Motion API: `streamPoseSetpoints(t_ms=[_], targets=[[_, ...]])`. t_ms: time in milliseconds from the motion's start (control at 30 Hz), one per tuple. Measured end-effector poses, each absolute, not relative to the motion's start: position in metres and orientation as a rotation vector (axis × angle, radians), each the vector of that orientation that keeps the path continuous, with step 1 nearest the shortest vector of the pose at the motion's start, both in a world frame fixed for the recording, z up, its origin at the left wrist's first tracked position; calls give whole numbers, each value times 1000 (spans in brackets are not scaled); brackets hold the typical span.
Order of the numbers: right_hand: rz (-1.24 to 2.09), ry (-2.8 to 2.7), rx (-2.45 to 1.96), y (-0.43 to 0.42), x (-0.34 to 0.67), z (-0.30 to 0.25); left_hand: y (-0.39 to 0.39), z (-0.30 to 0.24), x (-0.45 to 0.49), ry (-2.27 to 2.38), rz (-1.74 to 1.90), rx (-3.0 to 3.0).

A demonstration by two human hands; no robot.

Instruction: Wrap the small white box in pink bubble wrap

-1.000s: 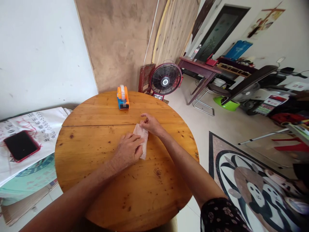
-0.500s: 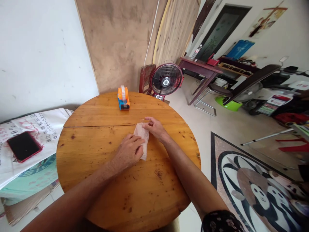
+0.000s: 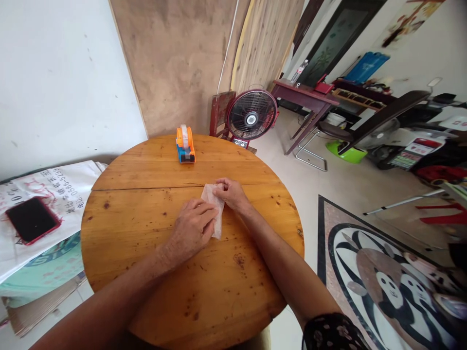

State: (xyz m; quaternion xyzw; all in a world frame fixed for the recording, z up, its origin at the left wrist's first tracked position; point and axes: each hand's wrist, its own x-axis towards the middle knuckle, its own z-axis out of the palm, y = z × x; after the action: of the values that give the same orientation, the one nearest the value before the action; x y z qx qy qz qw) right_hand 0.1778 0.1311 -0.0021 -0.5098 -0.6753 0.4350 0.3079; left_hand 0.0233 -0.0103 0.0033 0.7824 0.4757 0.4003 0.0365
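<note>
A small, pale, translucent wrapping sheet (image 3: 218, 224), folded into a narrow strip, lies on the round wooden table (image 3: 164, 272). What is inside it, if anything, cannot be seen. Bent fingers of my left hand (image 3: 195, 224) lie across its middle and hold it down, hiding part of it. At the far end, my right hand (image 3: 233, 195) pinches the wrapping's upper right edge between thumb and fingers. An orange and blue tape dispenser (image 3: 186, 144) with a roll of clear tape stands near the table's far edge.
A dark red fan (image 3: 251, 116) stands just beyond the table, by a wooden chair (image 3: 220, 113). To the left, a phone (image 3: 32, 219) lies on a white printed sack (image 3: 73, 182). Farther right are a dark red table (image 3: 306, 93) and a dark chair (image 3: 386, 116).
The right hand's fingers have drawn closer together at the wrapping's far edge. The left hand stays almost where it was. The camera view has shifted slightly.
</note>
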Motion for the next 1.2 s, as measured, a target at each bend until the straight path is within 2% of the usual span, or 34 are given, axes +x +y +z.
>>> streamPoseSetpoints(t_ms=[300, 600, 933, 1200], targets=[[1282, -1648, -1234, 118, 170, 15, -20, 8, 25, 1412, 1189, 2353], [1413, -1637, -1038, 70, 174, 48, -16, 1, 21, 1401, 1206, 2403], [1233, -1723, -1065, 45, 178, 49, -17, -2, 19, 1449, 1320, 2290], [1130, -1754, -1061, 36, 176, 41, -18, 3, 18, 1495, 1239, 2270]])
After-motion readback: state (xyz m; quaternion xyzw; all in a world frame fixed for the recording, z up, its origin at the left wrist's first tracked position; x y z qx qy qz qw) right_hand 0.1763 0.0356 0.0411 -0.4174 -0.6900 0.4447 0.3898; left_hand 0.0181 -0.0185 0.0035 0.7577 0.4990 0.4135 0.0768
